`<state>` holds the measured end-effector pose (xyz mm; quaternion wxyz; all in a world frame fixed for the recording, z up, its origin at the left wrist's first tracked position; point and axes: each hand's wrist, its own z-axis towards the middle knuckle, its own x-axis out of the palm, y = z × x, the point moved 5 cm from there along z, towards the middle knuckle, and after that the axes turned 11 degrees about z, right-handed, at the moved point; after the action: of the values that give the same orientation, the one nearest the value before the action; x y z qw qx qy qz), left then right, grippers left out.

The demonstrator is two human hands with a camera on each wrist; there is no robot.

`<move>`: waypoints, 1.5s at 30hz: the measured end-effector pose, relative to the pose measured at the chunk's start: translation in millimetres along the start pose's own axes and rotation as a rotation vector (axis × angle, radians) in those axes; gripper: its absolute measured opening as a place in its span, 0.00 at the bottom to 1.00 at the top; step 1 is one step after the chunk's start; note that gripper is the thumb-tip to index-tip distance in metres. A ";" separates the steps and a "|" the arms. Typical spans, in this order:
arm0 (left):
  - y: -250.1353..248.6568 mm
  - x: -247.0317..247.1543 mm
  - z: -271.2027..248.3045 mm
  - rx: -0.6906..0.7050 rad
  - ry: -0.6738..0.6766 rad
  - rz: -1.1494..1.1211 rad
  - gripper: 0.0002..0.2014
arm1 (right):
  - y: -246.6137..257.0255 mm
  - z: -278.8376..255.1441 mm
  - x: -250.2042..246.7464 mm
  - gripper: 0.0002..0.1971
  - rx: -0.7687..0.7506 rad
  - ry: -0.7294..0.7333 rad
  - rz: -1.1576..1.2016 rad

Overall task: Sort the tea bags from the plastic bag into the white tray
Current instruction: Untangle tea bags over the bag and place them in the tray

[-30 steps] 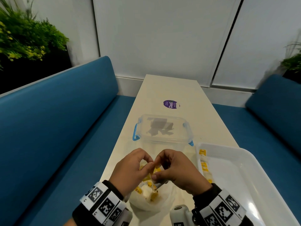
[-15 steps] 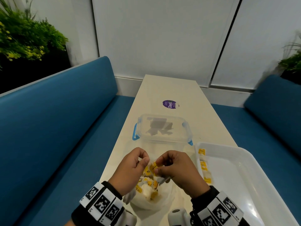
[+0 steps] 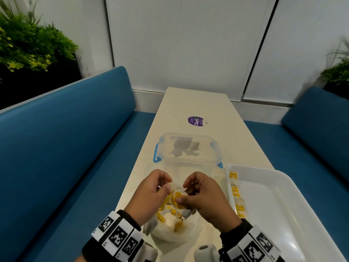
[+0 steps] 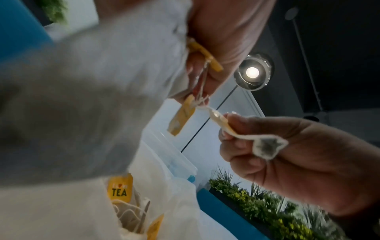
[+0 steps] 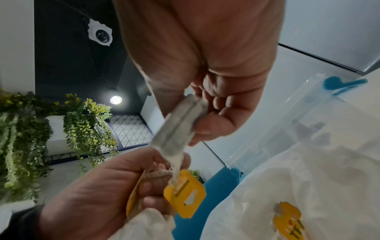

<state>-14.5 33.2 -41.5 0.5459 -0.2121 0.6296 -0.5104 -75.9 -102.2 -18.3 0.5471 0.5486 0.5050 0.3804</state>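
Where both hands met a second ago, left hand (image 3: 151, 193) and right hand (image 3: 205, 195) have parted, fingers pinching one tea bag (image 5: 179, 123) over the plastic bag (image 3: 173, 224).

clear lidded container (image 3: 187, 148) with blue clips on long table (image 3: 236, 140), purple sticker (image 3: 196, 121) beyond, blue benches (image 3: 56, 140)

black sleeves (image 3: 234, 230), checkered wristbands (image 3: 117, 235), perhaps tags

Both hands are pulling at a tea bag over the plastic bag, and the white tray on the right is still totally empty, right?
Not quite. The white tray is not empty: the head view shows a row of yellow-tagged tea bags along its left wall. The rest holds: left hand and right hand work a tea bag over the plastic bag.
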 end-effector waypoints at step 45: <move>-6.4 -2.3 -2.3 0.033 0.262 -0.231 0.15 | 0.3 5.1 6.4 0.11 -0.022 0.129 0.015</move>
<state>-17.8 33.6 -35.0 0.4002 -0.2055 0.6585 -0.6033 -69.7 -97.1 -19.4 0.5163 0.5208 0.5308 0.4247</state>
